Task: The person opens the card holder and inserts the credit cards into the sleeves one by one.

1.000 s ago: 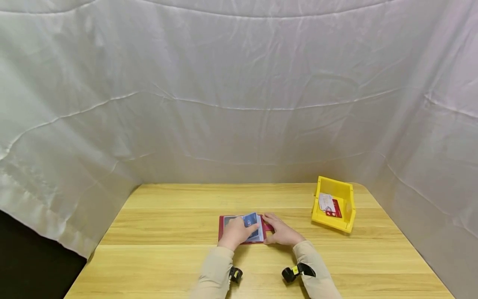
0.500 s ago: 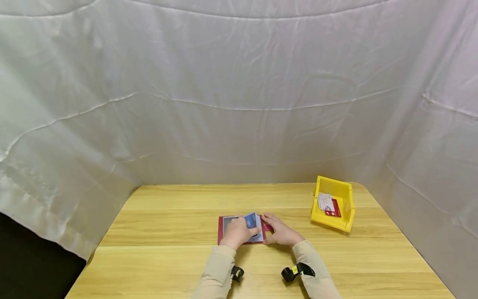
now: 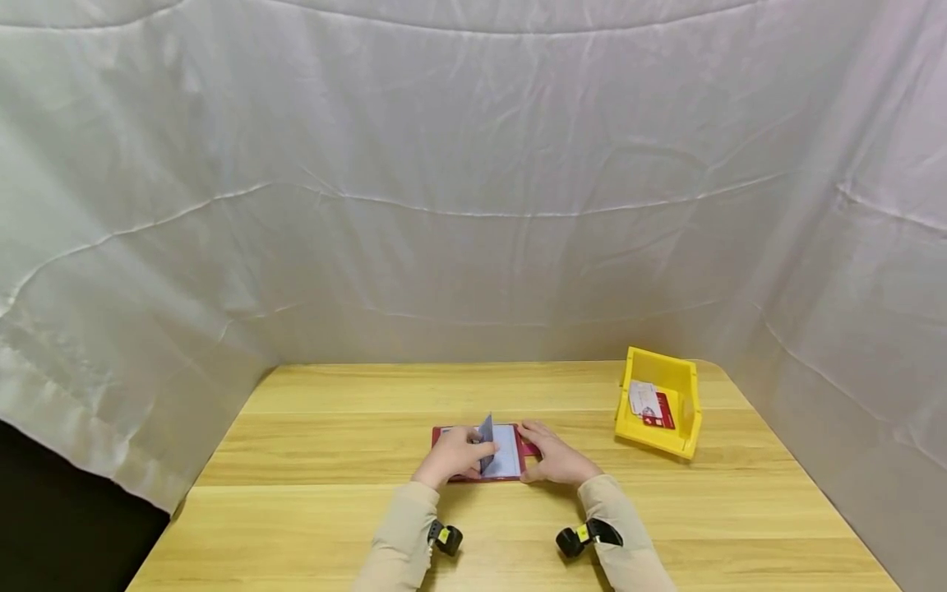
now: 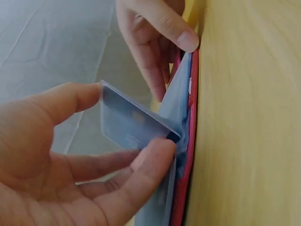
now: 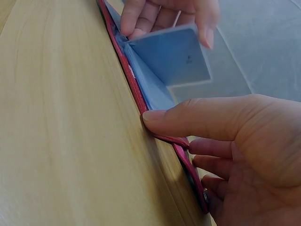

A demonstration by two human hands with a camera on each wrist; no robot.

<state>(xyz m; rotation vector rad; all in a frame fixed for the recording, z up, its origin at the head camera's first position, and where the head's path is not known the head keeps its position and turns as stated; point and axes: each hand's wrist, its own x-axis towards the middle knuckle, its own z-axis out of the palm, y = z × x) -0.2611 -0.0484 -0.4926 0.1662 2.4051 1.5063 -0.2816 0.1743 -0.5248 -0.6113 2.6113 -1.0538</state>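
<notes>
A red card holder (image 5: pixel 136 92) lies opened out on the wooden table, with clear plastic pages inside. One page with a bluish bank card (image 4: pixel 129 115) in it stands up near the fold. My left hand (image 3: pixel 453 456) holds this card page by its edges, one fingertip at the far corner and the thumb near the holder. At the holder's right side, my right hand (image 3: pixel 558 462) grips the cover, the thumb (image 5: pixel 162 120) on its near edge and fingers by the red strap (image 5: pixel 190 172). More clear pages (image 3: pixel 507 452) lie flat on the right half.
A yellow plastic bin (image 3: pixel 654 444) stands at the back right of the table, holding a white card (image 3: pixel 645 400) and a red card (image 3: pixel 667 413). Grey curtains (image 3: pixel 473 247) enclose the back and sides.
My left hand has moved left, bringing the card page from leaning over the right half to nearly upright and uncovering pages beneath. The right hand stays at the cover.
</notes>
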